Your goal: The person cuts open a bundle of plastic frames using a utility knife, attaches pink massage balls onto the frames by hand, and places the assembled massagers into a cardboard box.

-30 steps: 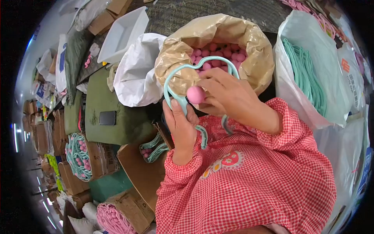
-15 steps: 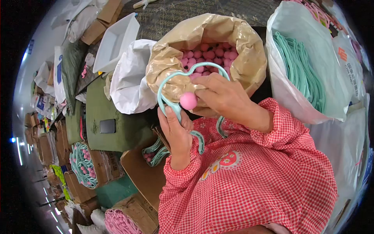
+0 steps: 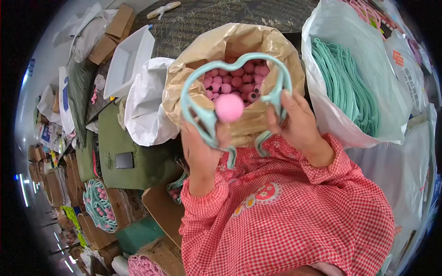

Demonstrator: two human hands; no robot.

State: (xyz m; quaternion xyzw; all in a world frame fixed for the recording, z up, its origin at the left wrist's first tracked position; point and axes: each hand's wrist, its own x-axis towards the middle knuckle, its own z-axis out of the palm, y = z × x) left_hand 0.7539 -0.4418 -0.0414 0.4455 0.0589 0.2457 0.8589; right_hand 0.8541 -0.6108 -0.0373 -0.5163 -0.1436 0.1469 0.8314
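Note:
A mint-green curved neck massager frame point(image 3: 246, 57) is held up in front of me, its bend pointing away. One large pink ball point(image 3: 229, 108) sits at the inner side of its left arm. The inner stub on the right arm shows no ball. My left hand point(image 3: 200, 149), somewhat blurred, is closed around the left arm below the ball. My right hand point(image 3: 299, 120) pinches the right arm between thumb and fingers. Behind the frame stands a brown paper-like sack point(image 3: 184, 78) with its rim rolled outward, holding many pink balls point(image 3: 237, 82), some with dark holes.
A white bag point(image 3: 391, 124) of mint-green frames point(image 3: 343, 87) stands at the right. To the left are a white sack point(image 3: 149, 106), a white plastic tub point(image 3: 129, 60) and a green padded surface point(image 3: 138, 172) with a phone point(image 3: 124, 160). Cardboard boxes point(image 3: 161, 209) stand lower left.
My right hand has moved from beside the ball to the frame's right arm and now grips it. The frame has come up closer to the camera, with the ball on its left arm.

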